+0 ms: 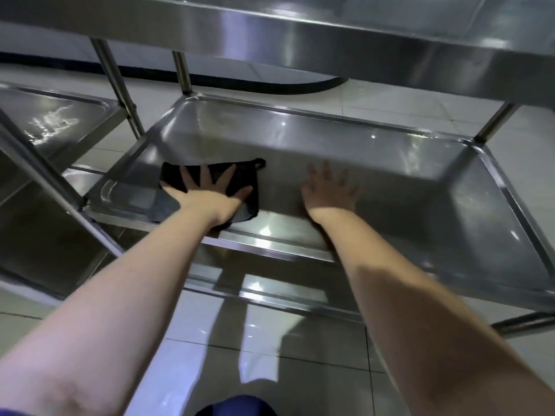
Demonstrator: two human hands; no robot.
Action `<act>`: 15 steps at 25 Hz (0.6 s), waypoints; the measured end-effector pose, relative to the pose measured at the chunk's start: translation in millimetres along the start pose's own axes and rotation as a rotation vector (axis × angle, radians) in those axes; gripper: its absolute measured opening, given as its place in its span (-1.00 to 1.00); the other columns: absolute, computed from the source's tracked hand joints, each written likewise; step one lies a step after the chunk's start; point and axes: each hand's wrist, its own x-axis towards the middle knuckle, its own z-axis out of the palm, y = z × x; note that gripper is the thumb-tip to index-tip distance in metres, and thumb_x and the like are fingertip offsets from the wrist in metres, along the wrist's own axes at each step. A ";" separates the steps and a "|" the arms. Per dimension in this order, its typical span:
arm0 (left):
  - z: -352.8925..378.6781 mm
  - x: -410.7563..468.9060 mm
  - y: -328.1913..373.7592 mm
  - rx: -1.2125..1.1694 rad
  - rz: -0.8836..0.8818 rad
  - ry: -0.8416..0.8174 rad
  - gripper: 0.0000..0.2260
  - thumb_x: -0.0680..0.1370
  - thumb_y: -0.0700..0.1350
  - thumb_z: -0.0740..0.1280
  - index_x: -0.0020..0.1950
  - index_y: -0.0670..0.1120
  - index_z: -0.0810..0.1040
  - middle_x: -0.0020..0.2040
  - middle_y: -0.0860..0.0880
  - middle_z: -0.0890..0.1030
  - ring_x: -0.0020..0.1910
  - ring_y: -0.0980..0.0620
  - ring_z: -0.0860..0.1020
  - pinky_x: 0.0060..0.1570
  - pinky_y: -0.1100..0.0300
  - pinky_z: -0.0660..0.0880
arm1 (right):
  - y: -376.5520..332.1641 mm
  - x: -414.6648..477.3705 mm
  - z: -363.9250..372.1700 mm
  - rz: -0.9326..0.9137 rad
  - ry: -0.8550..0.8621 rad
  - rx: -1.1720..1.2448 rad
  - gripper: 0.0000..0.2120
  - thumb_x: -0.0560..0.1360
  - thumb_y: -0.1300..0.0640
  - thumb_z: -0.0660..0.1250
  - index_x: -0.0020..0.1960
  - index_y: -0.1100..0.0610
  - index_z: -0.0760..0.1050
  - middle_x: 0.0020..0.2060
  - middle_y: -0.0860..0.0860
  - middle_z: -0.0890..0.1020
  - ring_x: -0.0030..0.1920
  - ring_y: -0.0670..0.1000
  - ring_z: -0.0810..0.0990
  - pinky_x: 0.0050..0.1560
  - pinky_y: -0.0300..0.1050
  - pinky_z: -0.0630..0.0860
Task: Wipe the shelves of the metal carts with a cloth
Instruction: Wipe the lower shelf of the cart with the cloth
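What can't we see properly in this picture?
Head view, hidden or unclear:
1. Middle of the black cloth: covered by the left hand.
2. The upper shelf: its top surface, seen only from below.
3. The neighbouring cart: cut off by the left picture edge.
4. Right hand: blurred, so whether it touches the middle shelf is unclear.

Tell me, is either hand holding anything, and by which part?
Nothing is gripped. The left hand presses flat, fingers spread, on the middle of the black cloth on the shelf; the right hand is open on bare metal.
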 end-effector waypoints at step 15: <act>-9.5 61.5 -138.8 0.076 0.145 0.116 -0.21 0.12 0.71 -0.29 0.34 0.59 -0.29 0.60 0.10 -0.19 0.55 -0.23 -0.25 0.26 -0.53 -0.28 | -96.2 8.8 59.7 -0.222 0.014 -0.182 -0.38 0.46 -0.45 -0.24 0.48 -0.36 -0.23 0.58 -0.16 -0.07 0.53 0.32 -0.15 0.34 0.53 -0.23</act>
